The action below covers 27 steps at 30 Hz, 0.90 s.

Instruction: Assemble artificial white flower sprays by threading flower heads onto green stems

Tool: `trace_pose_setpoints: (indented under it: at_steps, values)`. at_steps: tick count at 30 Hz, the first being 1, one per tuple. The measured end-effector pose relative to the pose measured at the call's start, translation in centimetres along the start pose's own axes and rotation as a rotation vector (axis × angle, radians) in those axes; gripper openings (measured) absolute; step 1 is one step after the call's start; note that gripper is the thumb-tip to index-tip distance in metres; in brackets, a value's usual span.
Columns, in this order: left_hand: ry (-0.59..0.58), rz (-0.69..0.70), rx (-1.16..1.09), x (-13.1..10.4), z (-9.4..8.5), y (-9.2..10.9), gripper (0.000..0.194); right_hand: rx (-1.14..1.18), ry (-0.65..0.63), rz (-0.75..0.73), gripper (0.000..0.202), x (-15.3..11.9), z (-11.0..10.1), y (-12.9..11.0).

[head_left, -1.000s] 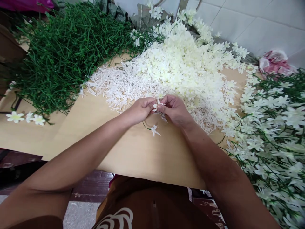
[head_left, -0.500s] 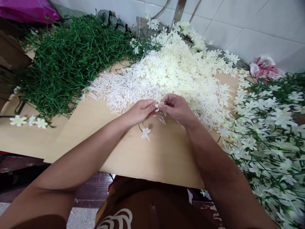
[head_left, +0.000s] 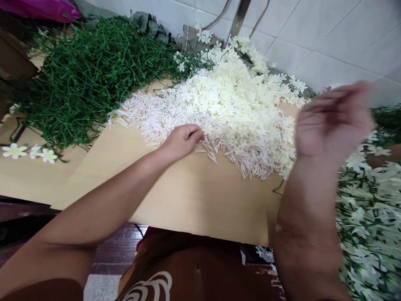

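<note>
My left hand rests at the near edge of the heap of thin white sticks, its thumb and fingers pressed together. Whatever may be in that pinch is hidden. Raised at the right is my right hand, smeared by motion, so its fingers and anything in them cannot be made out. It hovers near the pile of white flowers on green stems. Loose cream-white flower heads are heaped beyond my left hand, partly over the white sticks.
Green plastic stems lie in a big tangle at the left back. Several white flowers sit near the left edge. Brown cardboard covers the tabletop. A white tiled wall stands behind, and a magenta bag at the far left.
My right hand has left my left hand and swung up to the right. The flower pinched between them and the stemmed flower hanging below are gone from there. My left hand stays about in place.
</note>
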<state>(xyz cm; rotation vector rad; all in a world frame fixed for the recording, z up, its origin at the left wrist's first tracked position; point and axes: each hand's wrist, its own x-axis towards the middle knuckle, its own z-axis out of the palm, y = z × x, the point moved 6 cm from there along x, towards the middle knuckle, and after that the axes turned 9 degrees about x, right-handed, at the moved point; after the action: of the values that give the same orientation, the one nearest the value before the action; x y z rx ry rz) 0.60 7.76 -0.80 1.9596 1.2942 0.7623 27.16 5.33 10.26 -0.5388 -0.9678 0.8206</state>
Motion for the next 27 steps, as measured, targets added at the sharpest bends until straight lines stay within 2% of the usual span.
trace_pose_setpoints:
  at_steps: [1,2,3,5,7,9,11,14,20,22,27]
  values:
    - [0.013,-0.009,0.012,0.1,-0.1,-0.1,0.025,0.043,0.065,0.064,0.017,-0.7,0.4,2.1]
    - [0.024,-0.019,0.018,0.1,-0.2,-0.3,0.025,-0.043,0.027,0.16,0.015,-1.6,1.4,4.3]
    - [0.037,-0.027,0.024,0.2,-0.3,-0.4,0.025,-0.236,-0.105,0.244,0.013,-2.5,3.0,6.4]
    - [0.055,-0.03,0.044,0.2,-0.5,-0.6,0.024,-0.654,-0.335,0.238,0.007,-4.1,5.7,9.4]
    - [0.073,-0.02,0.073,0.3,-0.6,-0.8,0.023,-1.022,-0.472,0.169,0.01,-5.2,7.4,11.5]
    - [0.081,-0.005,0.11,0.3,-0.6,-0.9,0.022,-1.292,-0.554,0.176,0.017,-5.8,7.9,13.3]
    - [0.085,0.009,0.15,0.3,-0.5,-1.1,0.021,-1.413,-0.603,0.223,0.015,-5.9,7.8,14.4]
    - [0.094,0.033,0.184,0.4,-0.5,-1.3,0.021,-1.363,-0.639,0.207,0.006,-5.7,7.5,14.6]
    - [0.155,0.026,0.053,0.4,-0.6,-1.4,0.024,-1.077,-0.632,0.026,0.003,-6.3,8.2,12.4]
    - [0.141,-0.003,-0.048,0.4,-0.5,-1.4,0.026,-0.994,-0.638,0.013,0.003,-6.6,8.6,12.1]
    - [0.118,-0.102,-0.172,0.3,-0.5,-1.2,0.013,-0.827,-0.579,0.071,0.002,-6.7,8.5,12.0]
